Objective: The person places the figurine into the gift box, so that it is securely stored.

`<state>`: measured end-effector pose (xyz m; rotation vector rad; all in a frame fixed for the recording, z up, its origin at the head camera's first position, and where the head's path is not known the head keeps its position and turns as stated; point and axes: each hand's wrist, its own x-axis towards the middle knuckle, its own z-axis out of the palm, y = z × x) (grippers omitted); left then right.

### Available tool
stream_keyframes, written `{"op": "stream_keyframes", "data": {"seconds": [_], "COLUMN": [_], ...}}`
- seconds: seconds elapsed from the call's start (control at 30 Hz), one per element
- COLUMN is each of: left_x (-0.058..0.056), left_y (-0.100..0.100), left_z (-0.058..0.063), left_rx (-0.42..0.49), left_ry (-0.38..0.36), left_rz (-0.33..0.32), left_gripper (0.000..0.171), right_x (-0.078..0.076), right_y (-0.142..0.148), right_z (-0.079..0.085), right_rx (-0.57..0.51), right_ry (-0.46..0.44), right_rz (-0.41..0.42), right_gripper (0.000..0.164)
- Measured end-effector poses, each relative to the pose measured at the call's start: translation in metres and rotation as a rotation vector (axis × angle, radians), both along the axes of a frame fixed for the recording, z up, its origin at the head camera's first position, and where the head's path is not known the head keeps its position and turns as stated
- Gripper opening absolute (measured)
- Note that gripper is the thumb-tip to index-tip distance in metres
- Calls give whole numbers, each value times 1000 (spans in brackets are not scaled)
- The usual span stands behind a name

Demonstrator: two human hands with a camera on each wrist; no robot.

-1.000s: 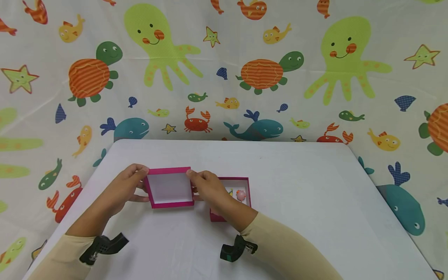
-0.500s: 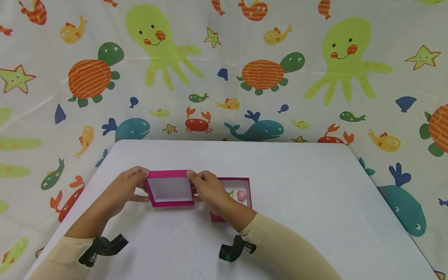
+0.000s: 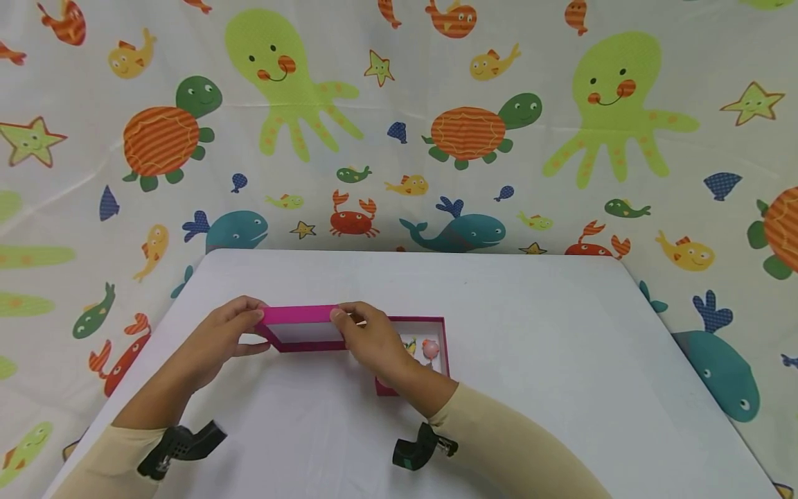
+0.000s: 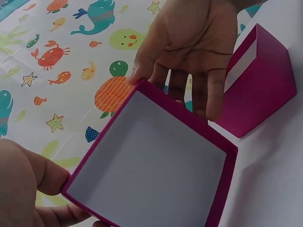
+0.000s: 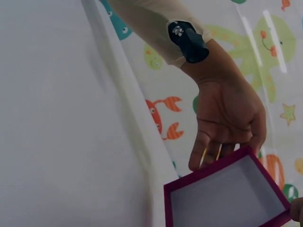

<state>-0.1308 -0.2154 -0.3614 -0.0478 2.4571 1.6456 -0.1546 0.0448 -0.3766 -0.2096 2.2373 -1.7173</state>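
Note:
Both hands hold a pink box lid (image 3: 307, 315) above the table, its white inside (image 4: 156, 165) facing the wearer and its top edge tipped forward. My left hand (image 3: 218, 339) grips the lid's left end, thumb near the upper corner. On the opposite end, my right hand (image 3: 377, 343) pinches the upper corner with thumb and fingers. Just right of the lid, partly hidden behind the right hand and forearm, stands a matching pink box (image 3: 445, 339). Inside it are a round pink trinket (image 3: 430, 348) and a small yellow item (image 3: 410, 346), partly covered.
The white table (image 3: 548, 333) spreads under and around the hands. A curtain (image 3: 399, 69) printed with sea animals hangs behind the table and along its sides. Each sleeve carries a black wrist mount, the left (image 3: 181, 449) and the right (image 3: 418, 447).
The lid has tilted progressively: its pink side now shows more and its white inside less, and its lower edge has risen. Both hands keep their hold; the box stays in place.

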Motion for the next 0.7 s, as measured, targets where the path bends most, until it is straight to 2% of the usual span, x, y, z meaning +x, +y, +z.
{"op": "stream_keyframes", "data": {"seconds": [0.37, 0.7], "left_x": [3, 5], "left_y": [-2, -3], "left_z": [-2, -4], "left_rx": [-45, -178], "left_ry": [21, 50], "left_rz": [-14, -7], "left_gripper": [45, 44], "right_x": [5, 4], "right_y": [3, 6], "right_z": [-3, -5], "right_rx": [72, 91], "right_ry": [139, 256], "right_rz": [32, 59], "right_gripper": [45, 48]}}
